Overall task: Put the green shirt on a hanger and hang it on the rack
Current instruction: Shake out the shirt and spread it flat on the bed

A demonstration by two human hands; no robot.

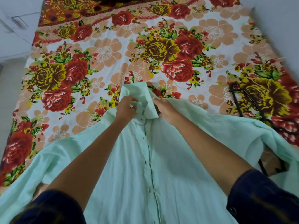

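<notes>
The pale green shirt (169, 151) lies buttoned and front-up on the bed, its collar end pointing away from me and its sleeves spread to both sides. My left hand (126, 107) pinches the left side of the collar. My right hand (165, 109) grips the right side of the collar, fingers tucked under the cloth. A black hanger (242, 101) lies on the bed to the right, its lower part covered by the shirt's right sleeve. No rack is in view.
The bed is covered by a floral sheet (145, 50) in red, yellow and peach. A white wall or cupboard (14, 29) stands at the far left, and another pale wall (279, 21) at the far right.
</notes>
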